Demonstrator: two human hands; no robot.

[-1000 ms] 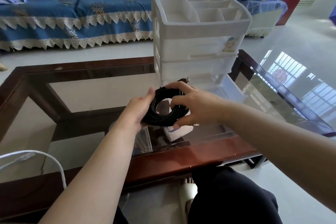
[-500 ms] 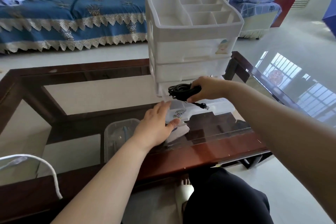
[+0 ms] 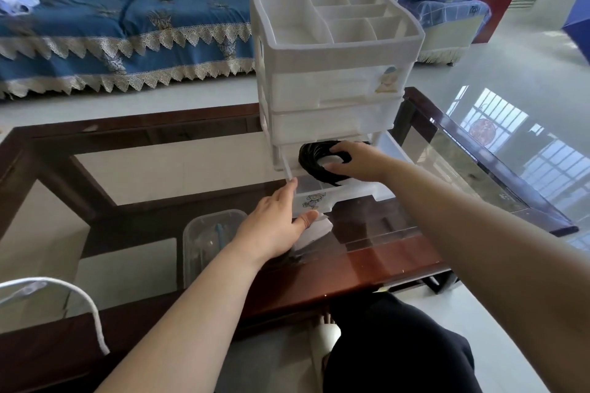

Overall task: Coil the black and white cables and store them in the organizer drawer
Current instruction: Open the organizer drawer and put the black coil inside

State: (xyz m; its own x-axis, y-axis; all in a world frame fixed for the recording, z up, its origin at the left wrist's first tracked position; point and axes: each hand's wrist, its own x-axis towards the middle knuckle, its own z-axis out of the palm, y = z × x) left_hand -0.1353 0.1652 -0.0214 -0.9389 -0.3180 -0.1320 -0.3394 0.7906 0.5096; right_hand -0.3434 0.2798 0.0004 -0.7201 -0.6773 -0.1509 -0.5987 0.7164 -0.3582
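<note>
The pulled-out bottom drawer (image 3: 338, 193) is open from above only at its front; the organizer (image 3: 332, 73) overhangs its back. The black cable coil (image 3: 314, 161) and right hand (image 3: 357, 161) fill that gap. The left hand (image 3: 274, 223) blocks the drawer's front-left corner. Bare glass lies toward the table's (image 3: 367, 265) left edge.

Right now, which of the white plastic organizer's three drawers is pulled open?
The bottom drawer, the one with the cartoon sticker: it juts toward the person, holding the coiled black cable. The two drawers above sit flush and closed.
</note>
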